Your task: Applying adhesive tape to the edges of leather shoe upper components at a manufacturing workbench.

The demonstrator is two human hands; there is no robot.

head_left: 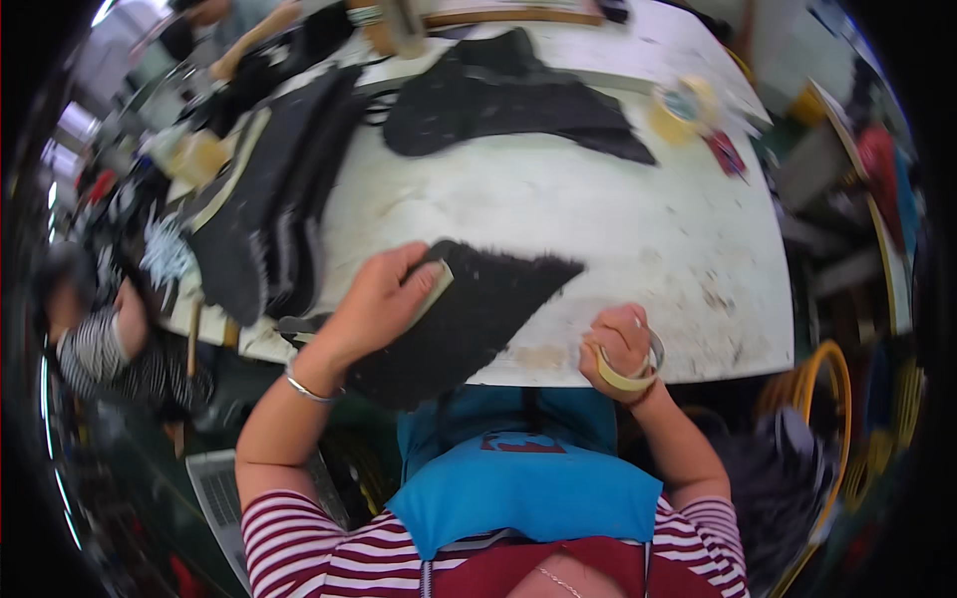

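A dark piece of fuzzy-edged fabric (449,329) lies at the table's near edge, its lower part hanging over it. My left hand (384,299) grips its left side, thumb on top. Beside that thumb, a short strip of cream tape (434,294) runs along the fabric. To the right, apart from the fabric, my right hand (620,344) is closed, with a roll of cream tape (626,379) around its lower part. How its fingers meet the roll is partly hidden.
Stacked dark fabric pieces (289,189) lie at the table's left, and more dark pieces (498,100) at the back. Tape rolls (683,108) and a small red item (725,154) sit at the back right. Two other people (100,339) (239,40) are at the left.
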